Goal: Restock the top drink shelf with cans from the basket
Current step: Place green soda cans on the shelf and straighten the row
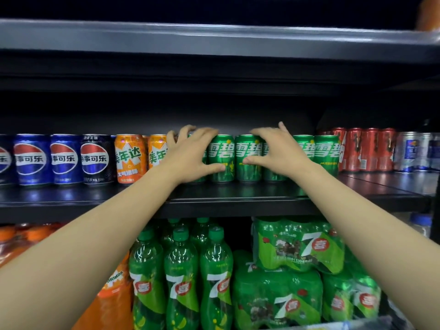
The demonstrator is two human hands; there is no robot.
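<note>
Hands on green 雪碧 cans (pixel 221 158): left hand (pixel 190 156) and right hand (pixel 283 153) both gripping; 7喜 bottles (pixel 182 277) below

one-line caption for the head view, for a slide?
Left hand and right hand grip green cans on a shelf between orange cans and red cans.

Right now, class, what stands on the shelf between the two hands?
In the head view, two green cans stand between the left hand and the right hand; both thumbs touch them.

Upright green cans (pixel 247 158) on shelf (pixel 238 198)
</note>
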